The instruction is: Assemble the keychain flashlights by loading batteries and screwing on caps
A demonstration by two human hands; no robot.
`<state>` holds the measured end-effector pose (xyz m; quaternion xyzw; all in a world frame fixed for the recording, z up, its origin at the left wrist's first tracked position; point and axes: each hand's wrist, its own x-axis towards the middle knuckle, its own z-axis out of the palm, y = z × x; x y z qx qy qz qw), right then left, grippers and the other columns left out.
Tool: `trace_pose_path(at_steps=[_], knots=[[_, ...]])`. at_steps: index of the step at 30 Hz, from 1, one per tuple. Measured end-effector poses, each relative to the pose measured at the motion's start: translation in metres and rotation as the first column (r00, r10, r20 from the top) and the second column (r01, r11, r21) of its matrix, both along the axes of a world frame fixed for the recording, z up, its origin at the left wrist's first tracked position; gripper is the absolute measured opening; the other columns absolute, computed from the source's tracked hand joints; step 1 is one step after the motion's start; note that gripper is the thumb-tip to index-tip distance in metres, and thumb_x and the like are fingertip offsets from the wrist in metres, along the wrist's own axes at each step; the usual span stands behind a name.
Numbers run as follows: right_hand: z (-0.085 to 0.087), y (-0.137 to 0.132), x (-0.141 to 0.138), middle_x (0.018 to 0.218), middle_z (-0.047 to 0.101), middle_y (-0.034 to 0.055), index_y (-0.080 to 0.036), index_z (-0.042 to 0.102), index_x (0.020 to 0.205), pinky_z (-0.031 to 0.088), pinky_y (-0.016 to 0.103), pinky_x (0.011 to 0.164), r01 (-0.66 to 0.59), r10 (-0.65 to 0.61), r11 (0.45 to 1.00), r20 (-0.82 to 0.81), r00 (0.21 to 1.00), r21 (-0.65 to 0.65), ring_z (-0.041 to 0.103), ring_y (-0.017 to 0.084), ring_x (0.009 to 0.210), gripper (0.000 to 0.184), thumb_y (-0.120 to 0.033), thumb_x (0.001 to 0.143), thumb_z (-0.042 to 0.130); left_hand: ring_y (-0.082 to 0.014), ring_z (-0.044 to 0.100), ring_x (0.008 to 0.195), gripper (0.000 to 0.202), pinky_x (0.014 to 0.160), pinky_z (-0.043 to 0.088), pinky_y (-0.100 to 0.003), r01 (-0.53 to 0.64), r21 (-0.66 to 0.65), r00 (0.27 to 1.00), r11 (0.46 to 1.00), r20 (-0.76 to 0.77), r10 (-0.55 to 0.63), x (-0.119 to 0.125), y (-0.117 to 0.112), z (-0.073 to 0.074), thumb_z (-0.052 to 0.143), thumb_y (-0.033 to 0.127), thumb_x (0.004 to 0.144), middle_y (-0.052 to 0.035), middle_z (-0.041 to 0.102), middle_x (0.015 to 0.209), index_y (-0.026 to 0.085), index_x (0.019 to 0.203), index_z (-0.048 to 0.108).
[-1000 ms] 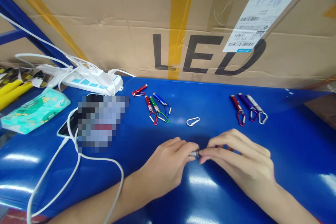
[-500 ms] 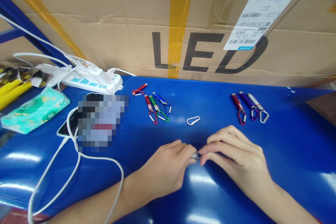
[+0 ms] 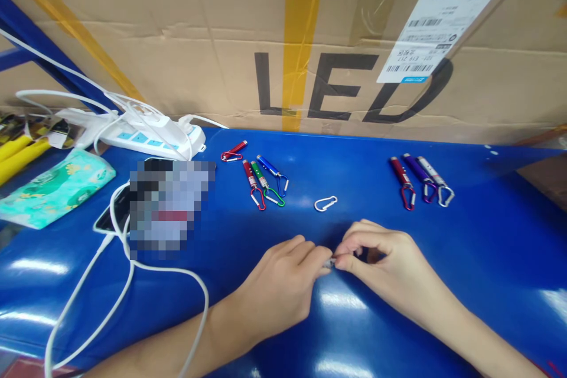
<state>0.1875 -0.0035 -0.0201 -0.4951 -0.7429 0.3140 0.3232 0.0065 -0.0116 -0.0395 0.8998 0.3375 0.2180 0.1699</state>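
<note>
My left hand (image 3: 290, 277) is closed around a small silver keychain flashlight (image 3: 328, 263); only its end shows past the thumb and forefinger. At that end, my right hand (image 3: 376, 254) pinches with thumb and fingertips, and they cover whatever small part is there. A loose silver carabiner clip (image 3: 325, 204) lies on the blue table (image 3: 487, 283) just beyond my hands. Farther left rest a red flashlight (image 3: 248, 172), a green flashlight (image 3: 258, 173) and a blue flashlight (image 3: 268, 165), each with a matching clip.
To the right lie a red flashlight (image 3: 400, 171), a purple one (image 3: 415, 168) and a silver one (image 3: 429, 170). Another red flashlight (image 3: 234, 150) is near the back. A power strip (image 3: 150, 142), tissue pack (image 3: 57, 189) and white cable (image 3: 201, 283) occupy the left. A cardboard box (image 3: 239, 23) stands behind.
My right hand's fingers have curled in, and its thumb and fingertips now press on the flashlight's end. The left hand stays nearly where it was.
</note>
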Motion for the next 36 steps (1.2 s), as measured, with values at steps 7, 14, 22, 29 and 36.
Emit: trace_pose_path(at_steps=[7,14,22,29,36], knots=[[0.0004,0.0031,-0.0008,0.054,0.058,-0.0008,-0.020,0.066,0.056,0.037,0.021,0.046,0.027,-0.030,0.985,-0.013,0.999,-0.168,0.047,0.010,0.050,0.017,-0.025,0.072,0.063,-0.0185,0.052,0.066,0.027,0.072,0.050,-0.034,-0.024,0.063,0.999,0.998,-0.037,0.026,-0.0009,0.0021,0.0003,0.027,0.014,0.095,-0.0044,0.058,0.073,0.014,0.093,0.054],[0.0000,0.0037,0.0009,0.058,0.058,-0.0006,-0.019,0.068,0.061,0.036,0.021,0.046,0.053,-0.055,0.975,-0.003,0.998,-0.214,0.047,0.009,0.051,0.015,-0.029,0.071,0.066,-0.0192,0.055,0.070,0.024,0.074,0.050,-0.035,-0.028,-0.013,0.998,1.000,-0.051,0.027,-0.0013,0.0038,0.0014,0.029,0.015,0.094,-0.0052,0.060,0.078,0.015,0.095,0.053],[0.0006,0.0030,0.0024,0.058,0.055,-0.0008,-0.016,0.065,0.061,0.034,0.021,0.044,0.104,-0.115,0.977,-0.053,0.992,-0.186,0.044,0.009,0.050,0.021,-0.035,0.072,0.067,-0.0186,0.057,0.086,0.020,0.076,0.049,-0.031,-0.051,-0.277,0.988,0.959,0.126,0.089,-0.0005,0.0011,0.0070,0.036,0.013,0.093,-0.0057,0.061,0.096,0.018,0.108,0.047],[0.0015,0.0018,0.0040,0.064,0.059,-0.0009,-0.017,0.066,0.069,0.037,0.019,0.047,0.041,-0.066,0.983,-0.135,0.989,-0.180,0.049,0.009,0.055,0.012,-0.027,0.076,0.064,-0.0168,0.051,0.076,0.023,0.071,0.046,-0.029,-0.052,-0.320,0.971,0.946,0.207,0.124,-0.0002,0.0004,0.0071,0.030,0.016,0.096,-0.0033,0.058,0.082,0.018,0.105,0.051],[0.0031,0.0027,0.0045,0.059,0.060,-0.0019,-0.017,0.069,0.066,0.036,0.020,0.047,-0.004,-0.061,0.958,-0.214,0.975,-0.287,0.050,0.008,0.053,0.011,-0.027,0.070,0.070,-0.0136,0.051,0.070,0.019,0.065,0.042,-0.024,-0.033,-0.394,0.973,0.919,0.196,0.119,-0.0013,0.0011,0.0081,0.033,0.015,0.094,0.0002,0.054,0.076,0.019,0.096,0.051]])
